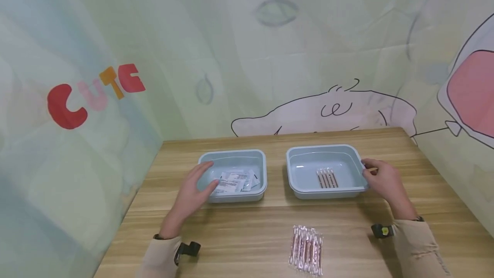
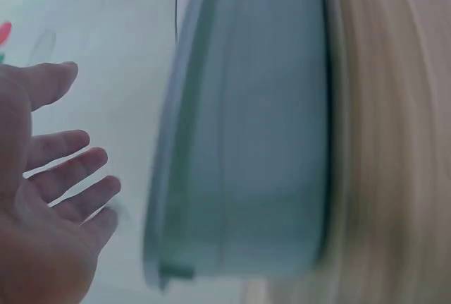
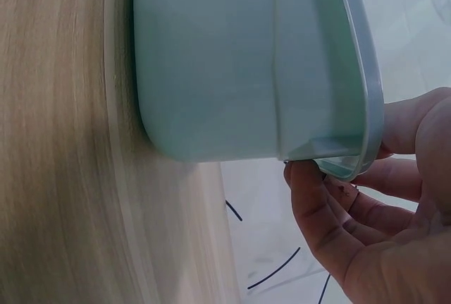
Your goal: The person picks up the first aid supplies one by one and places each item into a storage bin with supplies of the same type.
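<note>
My left hand is over the left side of a light blue plastic basin. Its fingers are spread and hold nothing. In the left wrist view that hand stands apart from the basin's blurred wall. Small white printed sachets lie in this basin. My right hand is at the right end of a second light blue basin, which holds several slim brown sticks in clear wrap. In the right wrist view the right hand grips the basin's rim at a corner.
A row of wrapped white-tipped brown swabs lies on the wooden table, in front of the basins. Behind the table hangs a printed cloth. Dark wrist cameras are strapped on both wrists.
</note>
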A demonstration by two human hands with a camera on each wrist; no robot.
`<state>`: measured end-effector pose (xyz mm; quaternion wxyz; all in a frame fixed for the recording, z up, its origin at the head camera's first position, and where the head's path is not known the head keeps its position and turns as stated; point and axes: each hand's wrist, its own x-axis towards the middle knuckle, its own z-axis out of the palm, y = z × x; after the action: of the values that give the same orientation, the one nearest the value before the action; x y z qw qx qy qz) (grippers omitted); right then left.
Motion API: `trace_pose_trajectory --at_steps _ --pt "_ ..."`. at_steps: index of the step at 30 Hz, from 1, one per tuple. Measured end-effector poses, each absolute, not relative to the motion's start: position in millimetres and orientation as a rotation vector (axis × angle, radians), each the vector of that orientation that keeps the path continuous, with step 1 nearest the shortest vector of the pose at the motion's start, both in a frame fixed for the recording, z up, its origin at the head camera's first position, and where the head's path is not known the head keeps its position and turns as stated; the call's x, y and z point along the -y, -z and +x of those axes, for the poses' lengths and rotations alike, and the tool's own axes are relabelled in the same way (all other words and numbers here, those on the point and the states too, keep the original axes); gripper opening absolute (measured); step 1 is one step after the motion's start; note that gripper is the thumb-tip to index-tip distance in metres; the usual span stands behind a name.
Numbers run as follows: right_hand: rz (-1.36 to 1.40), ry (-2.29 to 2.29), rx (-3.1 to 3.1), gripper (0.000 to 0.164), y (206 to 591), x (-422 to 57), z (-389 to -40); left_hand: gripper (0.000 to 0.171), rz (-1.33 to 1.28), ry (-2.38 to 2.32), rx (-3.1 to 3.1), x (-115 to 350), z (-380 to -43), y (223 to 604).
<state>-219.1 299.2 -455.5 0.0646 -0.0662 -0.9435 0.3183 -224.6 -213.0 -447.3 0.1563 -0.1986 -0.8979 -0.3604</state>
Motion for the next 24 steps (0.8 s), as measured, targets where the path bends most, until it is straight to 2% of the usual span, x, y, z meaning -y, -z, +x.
trace_pose_trajectory --at_steps 9,24 --pt "-0.195 -0.969 2.852 0.042 453.7 -298.9 -218.8 0.054 -0.729 1.023 2.575 172.4 -218.5 435.5" --pt "-0.225 -0.975 2.854 0.043 454.7 -297.1 -218.6 0.055 -1.093 1.057 2.559 110.4 -210.8 448.4"
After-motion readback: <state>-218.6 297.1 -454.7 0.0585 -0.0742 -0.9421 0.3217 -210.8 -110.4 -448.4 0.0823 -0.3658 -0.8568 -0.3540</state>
